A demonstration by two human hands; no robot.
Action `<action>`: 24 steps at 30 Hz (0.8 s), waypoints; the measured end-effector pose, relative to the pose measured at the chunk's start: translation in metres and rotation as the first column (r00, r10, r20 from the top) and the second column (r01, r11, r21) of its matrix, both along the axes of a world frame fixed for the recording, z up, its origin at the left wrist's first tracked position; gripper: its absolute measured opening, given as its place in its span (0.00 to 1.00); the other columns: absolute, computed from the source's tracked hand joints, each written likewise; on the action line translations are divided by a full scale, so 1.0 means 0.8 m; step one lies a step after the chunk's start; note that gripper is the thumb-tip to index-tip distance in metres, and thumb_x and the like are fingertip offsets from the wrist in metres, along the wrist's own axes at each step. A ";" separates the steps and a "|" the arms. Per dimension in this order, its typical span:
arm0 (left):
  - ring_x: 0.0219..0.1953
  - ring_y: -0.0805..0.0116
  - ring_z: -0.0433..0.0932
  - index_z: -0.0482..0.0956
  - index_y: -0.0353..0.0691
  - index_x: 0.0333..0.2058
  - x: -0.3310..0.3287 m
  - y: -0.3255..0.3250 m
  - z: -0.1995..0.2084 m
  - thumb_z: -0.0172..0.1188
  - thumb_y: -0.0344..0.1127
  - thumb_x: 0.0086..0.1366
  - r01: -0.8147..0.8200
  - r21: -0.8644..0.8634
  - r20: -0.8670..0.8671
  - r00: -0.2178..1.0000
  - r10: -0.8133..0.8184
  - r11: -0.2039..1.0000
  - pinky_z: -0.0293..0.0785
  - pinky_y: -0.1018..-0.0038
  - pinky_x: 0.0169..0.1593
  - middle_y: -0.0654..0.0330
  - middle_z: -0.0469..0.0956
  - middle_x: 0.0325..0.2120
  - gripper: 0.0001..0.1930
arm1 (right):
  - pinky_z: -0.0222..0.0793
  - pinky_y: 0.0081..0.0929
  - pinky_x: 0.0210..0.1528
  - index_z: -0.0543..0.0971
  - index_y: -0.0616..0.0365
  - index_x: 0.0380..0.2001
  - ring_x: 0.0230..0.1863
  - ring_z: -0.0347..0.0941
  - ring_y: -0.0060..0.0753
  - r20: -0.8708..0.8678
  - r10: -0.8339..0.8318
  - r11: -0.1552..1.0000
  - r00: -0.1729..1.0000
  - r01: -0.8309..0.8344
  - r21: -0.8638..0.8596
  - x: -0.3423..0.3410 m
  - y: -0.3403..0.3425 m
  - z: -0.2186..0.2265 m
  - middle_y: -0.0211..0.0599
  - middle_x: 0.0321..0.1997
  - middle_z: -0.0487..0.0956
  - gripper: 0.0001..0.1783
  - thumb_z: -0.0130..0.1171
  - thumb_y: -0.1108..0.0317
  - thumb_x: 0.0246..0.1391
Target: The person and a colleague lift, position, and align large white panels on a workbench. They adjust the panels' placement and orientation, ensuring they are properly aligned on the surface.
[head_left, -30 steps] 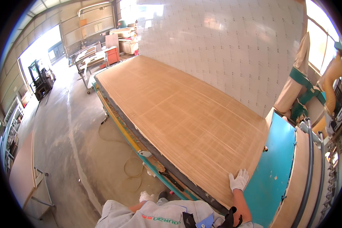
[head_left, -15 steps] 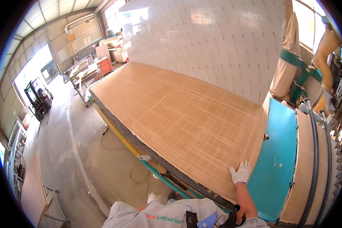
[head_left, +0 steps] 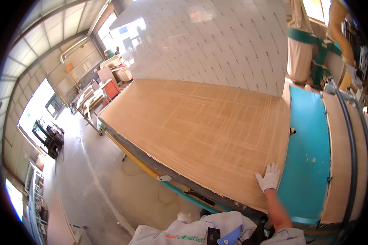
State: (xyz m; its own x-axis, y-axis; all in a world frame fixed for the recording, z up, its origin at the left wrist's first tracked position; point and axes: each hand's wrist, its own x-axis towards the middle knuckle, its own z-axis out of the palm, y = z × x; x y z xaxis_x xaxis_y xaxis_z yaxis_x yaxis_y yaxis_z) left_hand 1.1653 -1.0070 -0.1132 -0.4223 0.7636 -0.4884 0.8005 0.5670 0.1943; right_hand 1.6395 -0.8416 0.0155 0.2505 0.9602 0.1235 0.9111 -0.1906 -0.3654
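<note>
A large tan wooden board (head_left: 200, 130) lies flat in front of me, with pale crossing lines over its surface. My right hand (head_left: 269, 178), in a white glove, rests on its near right corner area, palm down with the fingers spread. Just right of that hand, beyond the board's edge, is a turquoise surface (head_left: 308, 163). My left hand (head_left: 184, 217), also white-gloved, hangs low beside my body, left of the board's near edge. Only a small part of it shows and I cannot make out its fingers.
A tall glossy sheet (head_left: 216, 45) with printed marks stands along the board's far side. Black hoses (head_left: 353, 163) and another wooden panel (head_left: 344, 134) are at the right. To the left are a forklift (head_left: 49, 136), a cluttered workbench (head_left: 92, 96) and the concrete floor (head_left: 110, 179).
The view has shifted and tilted, so the whole scene sits differently. My right hand stays flat near the same corner of the board. My left hand remains low at my side.
</note>
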 end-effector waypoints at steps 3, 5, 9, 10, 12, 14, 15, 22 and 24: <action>0.62 0.44 0.73 0.79 0.37 0.56 -0.005 0.013 0.011 0.64 0.54 0.60 -0.062 0.009 0.033 0.998 0.062 0.998 0.72 0.56 0.64 0.43 0.76 0.58 0.32 | 0.36 0.53 0.81 0.65 0.70 0.69 0.79 0.48 0.60 -0.009 -0.014 0.999 1.000 0.014 -0.047 -0.002 -0.003 0.014 0.62 0.77 0.58 0.52 0.63 0.39 0.54; 0.72 0.49 0.64 0.71 0.32 0.64 -0.004 0.023 0.019 0.65 0.55 0.60 -0.175 0.115 0.052 0.984 0.170 0.978 0.62 0.59 0.72 0.42 0.68 0.67 0.40 | 0.37 0.53 0.81 0.65 0.70 0.69 0.79 0.48 0.59 -0.038 -0.018 1.000 0.999 0.017 -0.024 -0.003 -0.001 0.007 0.62 0.77 0.59 0.51 0.63 0.39 0.54; 0.71 0.42 0.61 0.68 0.30 0.65 0.025 0.064 0.062 0.64 0.49 0.65 0.120 0.579 -0.142 0.989 -0.045 0.807 0.57 0.56 0.73 0.40 0.64 0.69 0.37 | 0.37 0.52 0.81 0.66 0.69 0.68 0.80 0.48 0.59 -0.063 -0.042 0.999 0.997 0.042 -0.011 0.002 -0.002 0.004 0.61 0.77 0.59 0.51 0.64 0.40 0.53; 0.71 0.41 0.60 0.67 0.30 0.65 0.032 0.083 0.078 0.64 0.48 0.66 0.248 0.625 -0.211 0.967 -0.146 0.740 0.56 0.55 0.73 0.39 0.62 0.69 0.37 | 0.38 0.52 0.81 0.66 0.69 0.68 0.79 0.48 0.59 -0.060 -0.041 0.999 0.997 0.040 -0.013 0.003 0.000 0.004 0.60 0.77 0.59 0.50 0.64 0.40 0.53; 0.72 0.39 0.58 0.66 0.26 0.63 0.048 0.107 0.106 0.64 0.42 0.66 0.284 0.707 -0.155 0.956 -0.250 0.648 0.54 0.52 0.73 0.36 0.61 0.69 0.34 | 0.38 0.52 0.81 0.66 0.69 0.68 0.79 0.48 0.59 -0.043 -0.011 1.000 0.999 0.011 -0.010 -0.002 0.001 0.007 0.59 0.77 0.59 0.50 0.64 0.40 0.53; 0.71 0.36 0.58 0.66 0.27 0.61 0.056 0.119 0.094 0.64 0.38 0.64 0.241 0.774 -0.162 0.969 -0.184 0.585 0.53 0.48 0.73 0.37 0.63 0.67 0.31 | 0.38 0.51 0.81 0.66 0.69 0.68 0.80 0.48 0.59 -0.052 -0.011 1.000 0.999 0.010 -0.027 -0.002 0.004 0.014 0.59 0.77 0.59 0.50 0.64 0.40 0.54; 0.71 0.36 0.58 0.66 0.28 0.61 0.057 0.121 0.091 0.64 0.38 0.64 0.222 0.780 -0.150 0.974 -0.169 0.585 0.53 0.46 0.73 0.37 0.64 0.67 0.31 | 0.38 0.51 0.81 0.66 0.69 0.68 0.80 0.47 0.59 -0.052 -0.015 0.999 0.999 0.014 -0.031 0.000 0.005 0.015 0.59 0.77 0.59 0.50 0.64 0.40 0.54; 0.70 0.34 0.59 0.67 0.34 0.63 0.107 0.165 0.139 0.65 0.40 0.64 0.380 0.822 -0.192 0.887 -0.421 0.425 0.48 0.41 0.73 0.38 0.65 0.66 0.32 | 0.36 0.51 0.81 0.67 0.68 0.68 0.80 0.46 0.59 -0.012 -0.045 0.999 0.999 0.045 -0.023 0.014 0.006 0.008 0.58 0.78 0.58 0.50 0.63 0.39 0.55; 0.70 0.35 0.59 0.67 0.32 0.62 0.115 0.182 0.133 0.64 0.39 0.64 0.430 0.825 -0.232 0.850 -0.474 0.367 0.49 0.42 0.74 0.38 0.66 0.66 0.31 | 0.36 0.52 0.81 0.67 0.68 0.68 0.80 0.46 0.59 -0.014 -0.037 0.999 0.999 0.037 -0.011 0.005 0.004 0.005 0.58 0.78 0.58 0.50 0.63 0.39 0.54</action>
State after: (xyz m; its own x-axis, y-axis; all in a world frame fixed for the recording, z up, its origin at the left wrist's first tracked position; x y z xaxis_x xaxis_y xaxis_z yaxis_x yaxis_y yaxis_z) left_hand 1.2570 -0.8610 -0.0064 0.1186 0.8716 0.4757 0.8646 -0.3262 0.3821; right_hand 1.6438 -0.8386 0.0197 0.2876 0.9515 0.1094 0.8980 -0.2282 -0.3762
